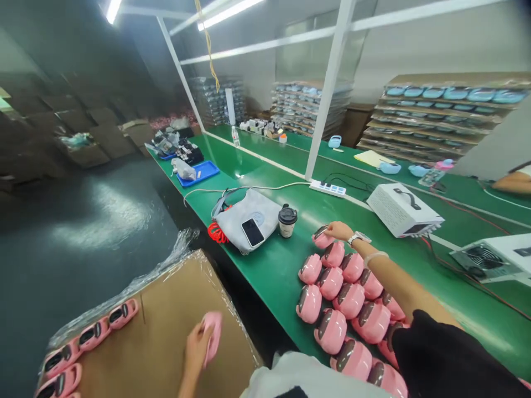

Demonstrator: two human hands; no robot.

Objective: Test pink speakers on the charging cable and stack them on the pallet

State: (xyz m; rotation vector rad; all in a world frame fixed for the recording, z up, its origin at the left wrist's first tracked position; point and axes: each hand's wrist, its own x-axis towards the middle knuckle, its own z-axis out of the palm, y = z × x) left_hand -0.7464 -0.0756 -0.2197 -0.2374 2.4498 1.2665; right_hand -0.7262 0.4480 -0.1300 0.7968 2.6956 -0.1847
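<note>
Over the cardboard sheet [166,309] at lower left, my left hand [194,348] is closed on a pink plastic shell [213,331], blurred by motion and seen nearly edge-on. On the green table, my right hand [339,230] reaches across to the far corner of a group of glossy pink housings [349,300] with dark windows. Its fingers grip the farthest pink housing [321,239] from above. Several similar pink housings [94,334] lie in rows along the cardboard's left edge, their dark openings facing up.
A grey bag [232,224] with a phone [253,232] on it lies beside a lidded coffee cup [287,221]. A power strip [327,188], white box-shaped devices [404,210] and cables stand behind. A white post [332,88] rises from the table. Another person's arm [514,181] shows at far right.
</note>
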